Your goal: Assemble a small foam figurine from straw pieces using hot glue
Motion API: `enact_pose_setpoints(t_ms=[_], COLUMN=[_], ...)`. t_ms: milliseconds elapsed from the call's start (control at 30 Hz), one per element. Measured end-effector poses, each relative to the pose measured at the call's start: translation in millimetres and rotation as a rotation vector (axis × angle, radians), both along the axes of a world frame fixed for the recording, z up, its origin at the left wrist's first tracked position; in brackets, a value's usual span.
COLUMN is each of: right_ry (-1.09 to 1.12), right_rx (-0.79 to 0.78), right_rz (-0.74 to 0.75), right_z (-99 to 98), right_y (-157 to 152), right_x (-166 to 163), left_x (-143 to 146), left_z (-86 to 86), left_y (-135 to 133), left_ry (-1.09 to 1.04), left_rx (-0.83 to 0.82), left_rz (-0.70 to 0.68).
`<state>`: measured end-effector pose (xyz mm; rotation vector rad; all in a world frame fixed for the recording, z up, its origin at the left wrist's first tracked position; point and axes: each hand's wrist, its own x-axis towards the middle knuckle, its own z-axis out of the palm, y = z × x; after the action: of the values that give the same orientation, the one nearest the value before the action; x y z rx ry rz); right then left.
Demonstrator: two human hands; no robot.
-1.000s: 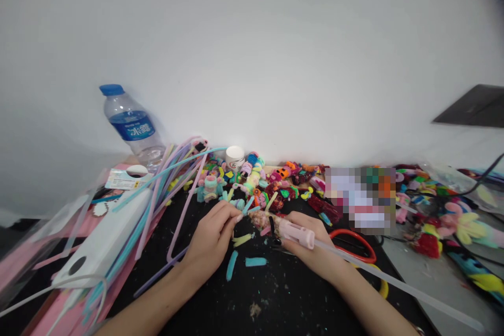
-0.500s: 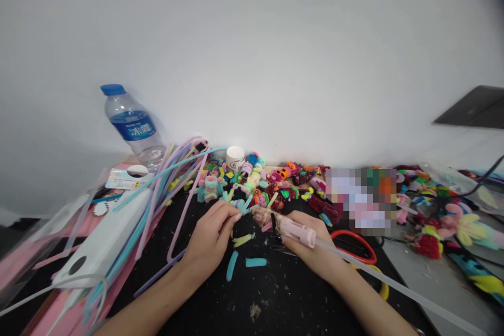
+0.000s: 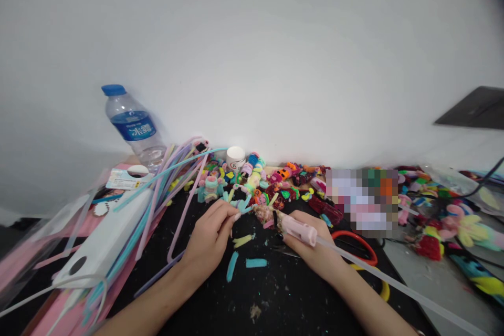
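My left hand pinches a small light-blue pipe-cleaner piece between thumb and fingertips. My right hand is wrapped round a pink hot glue gun, and a long clear glue stick trails from its back end. The gun's crusted front end points left, close to the blue piece; I cannot tell whether they touch. Just below the hands lie a yellow-green pipe-cleaner strip and two short blue ones, one slanted and one level.
Small fuzzy figures crowd the back of the black mat. At left are long pipe cleaners, a white box and a leaning water bottle. Red-handled scissors lie by my right forearm. A white cap stands behind.
The glue gun's front end has shifted very slightly to the right, away from my left fingertips. Otherwise both hands keep their place and hold.
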<state>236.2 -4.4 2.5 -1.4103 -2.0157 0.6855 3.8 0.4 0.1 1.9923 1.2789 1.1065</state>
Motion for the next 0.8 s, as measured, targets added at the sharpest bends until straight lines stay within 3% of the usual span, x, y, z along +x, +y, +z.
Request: enact_pose_setpoints(t_ms=[800], right_ry=[-0.002], right_rx=[0.024], right_rz=[-0.036], right_z=[-3.0], right_y=[1.2], right_x=[1.2], left_x=[-1.8], left_z=[2.0], left_y=[2.4], left_ry=[0.001], left_rx=[0.044], left_rz=[0.017])
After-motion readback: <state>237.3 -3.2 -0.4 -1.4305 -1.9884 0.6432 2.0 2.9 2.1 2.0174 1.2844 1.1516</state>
